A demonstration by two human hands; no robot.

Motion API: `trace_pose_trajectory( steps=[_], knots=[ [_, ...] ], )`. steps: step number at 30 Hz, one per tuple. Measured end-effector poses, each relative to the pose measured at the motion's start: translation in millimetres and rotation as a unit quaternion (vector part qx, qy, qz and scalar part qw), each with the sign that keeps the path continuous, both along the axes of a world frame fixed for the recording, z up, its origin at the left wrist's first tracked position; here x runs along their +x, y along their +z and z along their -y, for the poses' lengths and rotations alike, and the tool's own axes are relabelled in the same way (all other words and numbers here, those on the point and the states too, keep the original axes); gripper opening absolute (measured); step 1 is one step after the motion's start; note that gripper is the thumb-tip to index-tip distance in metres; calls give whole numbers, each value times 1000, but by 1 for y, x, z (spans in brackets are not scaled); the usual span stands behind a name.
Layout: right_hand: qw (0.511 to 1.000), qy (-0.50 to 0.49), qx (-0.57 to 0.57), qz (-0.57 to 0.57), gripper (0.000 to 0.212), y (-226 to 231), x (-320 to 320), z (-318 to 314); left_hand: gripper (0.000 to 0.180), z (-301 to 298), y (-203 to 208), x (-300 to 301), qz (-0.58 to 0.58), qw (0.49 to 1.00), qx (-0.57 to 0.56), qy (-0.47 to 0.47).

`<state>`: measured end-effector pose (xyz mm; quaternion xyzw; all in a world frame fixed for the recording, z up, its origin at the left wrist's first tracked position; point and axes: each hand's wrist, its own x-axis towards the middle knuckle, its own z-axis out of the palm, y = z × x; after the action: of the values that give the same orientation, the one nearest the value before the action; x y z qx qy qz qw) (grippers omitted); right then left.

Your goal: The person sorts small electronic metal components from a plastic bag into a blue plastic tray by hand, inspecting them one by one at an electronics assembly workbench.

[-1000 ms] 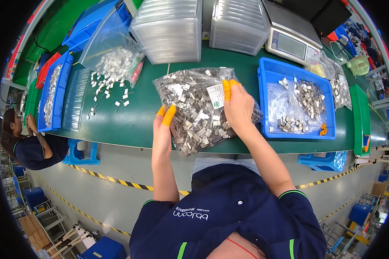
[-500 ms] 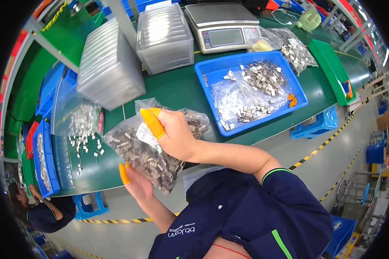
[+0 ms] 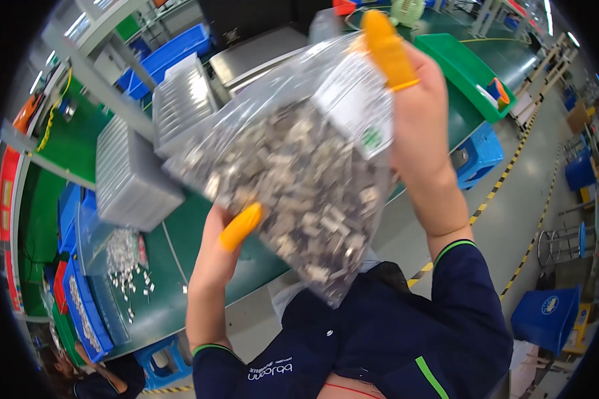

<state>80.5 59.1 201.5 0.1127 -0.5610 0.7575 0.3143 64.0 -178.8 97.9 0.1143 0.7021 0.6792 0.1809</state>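
Note:
A clear plastic bag [image 3: 306, 173] full of small silvery metal parts is lifted up in front of me, one corner pointing down toward my chest. My right hand [image 3: 422, 113], an orange finger cot on it, grips the bag's upper right edge beside a white printed label [image 3: 358, 100]. On the lower left side my left hand [image 3: 221, 249] grasps the bag, its orange-capped thumb lying over the plastic and the other fingers hidden behind. Much of the table behind the bag is covered from view, including where a blue tray of parts stood.
Stacked clear plastic trays [image 3: 136, 176] stand at the left, near a scale [image 3: 259, 56]. Loose white-ended parts [image 3: 133, 279] lie beside another bag [image 3: 123, 249]. A blue bin [image 3: 86, 312] holds parts at far left; a green tray [image 3: 459, 73] sits at right. A co-worker [image 3: 106, 376] is at lower left.
The bag has risen from low over the table toward my view, its label now facing me. My right hand moved up and right; my left hand now holds the lower left side.

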Motion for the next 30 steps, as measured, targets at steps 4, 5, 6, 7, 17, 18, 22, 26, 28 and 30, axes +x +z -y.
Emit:
trace_pose_trajectory(
  steps=[4,5,6,7,17,18,22,26,28,30],
  knots=[
    [995,-91,33,-9,18,12,-7,-106,49,-91,36,-44,-7,976,34,-213],
    [987,-149,60,-27,19,17,-7,-130,50,-101,35,-54,-53,964,10,-259],
    [973,-211,85,-45,19,23,-5,-151,50,-105,33,-60,-59,961,12,-270],
    [970,-220,87,-50,19,29,-6,-169,47,-103,29,-65,-220,936,-108,-255],
    [777,-518,358,11,17,-28,-47,-295,39,-26,-55,-90,-306,896,-316,-68],
    [778,-524,344,40,22,-45,-52,-306,38,-21,-58,-90,-286,900,-325,-44],
    [820,-479,282,135,23,-130,-69,-357,41,-8,-66,-84,-290,883,-369,-26],
    [840,-480,169,185,20,-189,-90,-372,48,-9,-76,-83,-284,878,-385,28],
    [813,-497,239,186,19,-187,-95,-379,51,-12,-79,-82,-276,878,-386,60],
    [774,-504,294,245,18,-188,-100,-385,51,-9,-87,-86,-265,888,-372,56]
  ],
)
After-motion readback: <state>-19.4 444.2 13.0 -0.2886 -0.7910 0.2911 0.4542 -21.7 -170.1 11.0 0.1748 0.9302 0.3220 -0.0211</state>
